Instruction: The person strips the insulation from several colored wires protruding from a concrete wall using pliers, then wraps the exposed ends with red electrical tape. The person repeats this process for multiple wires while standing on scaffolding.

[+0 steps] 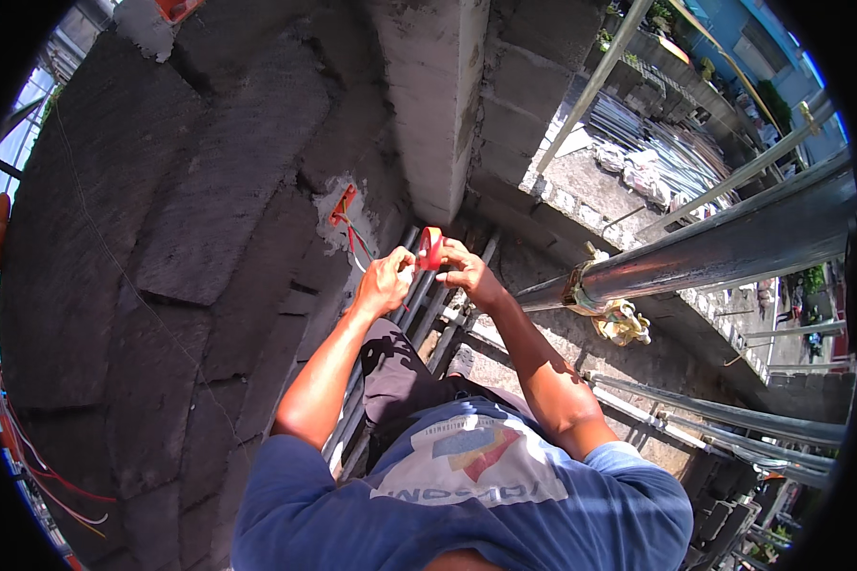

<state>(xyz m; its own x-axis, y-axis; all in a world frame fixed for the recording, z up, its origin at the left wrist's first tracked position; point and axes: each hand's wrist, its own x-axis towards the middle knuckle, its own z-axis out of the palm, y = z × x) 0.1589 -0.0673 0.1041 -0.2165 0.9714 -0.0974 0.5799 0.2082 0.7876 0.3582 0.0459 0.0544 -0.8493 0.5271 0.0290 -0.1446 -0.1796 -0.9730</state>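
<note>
My right hand [468, 270] grips a roll of red tape [432, 246], held upright by its rim in front of me. Close beside it, my left hand [387, 285] is closed in a pinch near the tape; what lies between its fingertips is too small to make out. From an orange electrical box [343, 205] set in the wall on the left, several thin wires [353, 242], red, white and dark, hang down to my left hand and pass partly out of sight behind it.
A dark block wall [162, 238] fills the left side, meeting a concrete column [433, 105]. Metal pipes [438, 333] lie below my hands. On the right, a thick scaffold tube [714, 238] with a clamp [619, 321] slants across. Loose wires [62, 476] hang at the far left.
</note>
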